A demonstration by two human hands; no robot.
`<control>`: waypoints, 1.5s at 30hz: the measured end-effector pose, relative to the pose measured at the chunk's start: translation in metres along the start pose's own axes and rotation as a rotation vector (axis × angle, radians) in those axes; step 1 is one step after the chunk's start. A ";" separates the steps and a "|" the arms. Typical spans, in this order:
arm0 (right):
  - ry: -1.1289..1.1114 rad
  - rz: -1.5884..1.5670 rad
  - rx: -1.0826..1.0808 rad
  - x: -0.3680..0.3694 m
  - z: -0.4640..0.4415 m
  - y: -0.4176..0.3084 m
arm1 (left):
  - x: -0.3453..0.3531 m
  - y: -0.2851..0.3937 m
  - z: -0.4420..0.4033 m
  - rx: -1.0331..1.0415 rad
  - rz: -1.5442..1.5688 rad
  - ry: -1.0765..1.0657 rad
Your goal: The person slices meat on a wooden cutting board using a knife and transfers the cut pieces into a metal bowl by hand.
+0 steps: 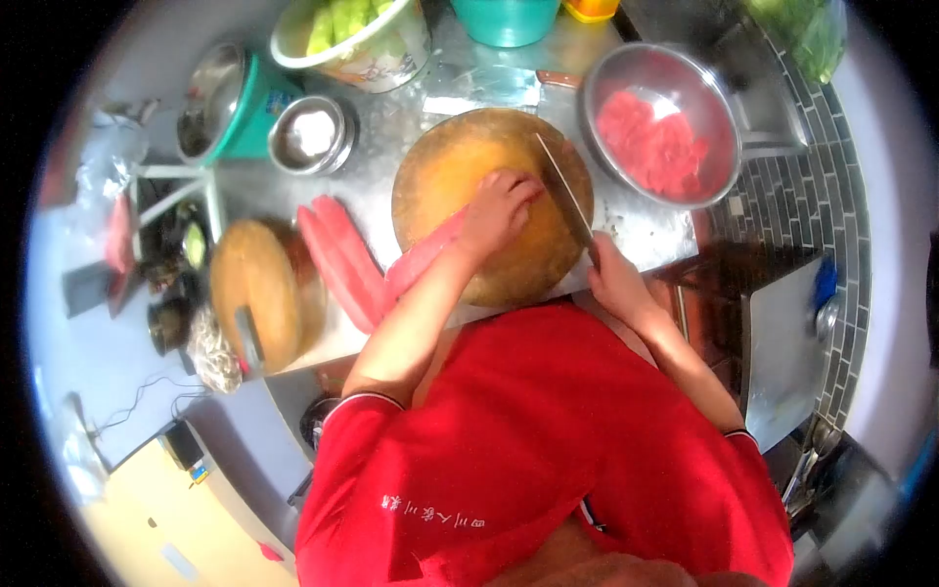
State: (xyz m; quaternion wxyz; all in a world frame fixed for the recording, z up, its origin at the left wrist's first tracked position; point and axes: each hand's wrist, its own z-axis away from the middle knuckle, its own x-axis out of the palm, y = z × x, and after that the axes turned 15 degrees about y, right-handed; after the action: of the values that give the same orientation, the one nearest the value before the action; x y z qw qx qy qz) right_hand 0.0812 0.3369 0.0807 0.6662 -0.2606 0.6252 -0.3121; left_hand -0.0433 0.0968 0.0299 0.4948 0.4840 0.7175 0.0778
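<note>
My right hand (618, 282) grips the handle of a kitchen knife (564, 186), its blade upright over the right part of the round wooden chopping board (440, 161). With curled fingers, my left hand (497, 210) holds down a long strip of raw meat (425, 259) on the board. The strip's cut end pokes out beyond the fingertips, a little left of the blade. Two more long raw meat strips (342, 259) lie on the metal table left of the board. Pieces of cut meat (653, 142) fill part of a steel bowl (719, 108) at the right.
Behind the board lies a cleaver (489, 90) with a wooden handle. Small steel bowls (308, 135), a tub of green vegetables (377, 64) and a green basin (504, 22) stand at the back. Another round wooden block (256, 289) is at the left. A tiled wall (812, 186) runs along the right.
</note>
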 end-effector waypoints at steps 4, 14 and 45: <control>-0.150 0.033 0.137 -0.019 -0.023 -0.013 | 0.001 -0.002 -0.002 0.009 0.017 -0.026; -0.108 0.159 -0.046 -0.028 -0.029 -0.037 | 0.006 0.003 -0.003 -0.038 -0.023 0.008; -0.162 0.078 -0.081 0.012 -0.064 -0.022 | 0.011 0.002 0.002 -0.068 -0.084 0.088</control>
State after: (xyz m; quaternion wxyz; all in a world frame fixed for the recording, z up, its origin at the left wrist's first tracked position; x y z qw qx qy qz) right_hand 0.0155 0.3160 0.0835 0.7151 -0.2872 0.5910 -0.2384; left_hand -0.0413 0.1059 0.0233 0.4816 0.4327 0.7552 0.1025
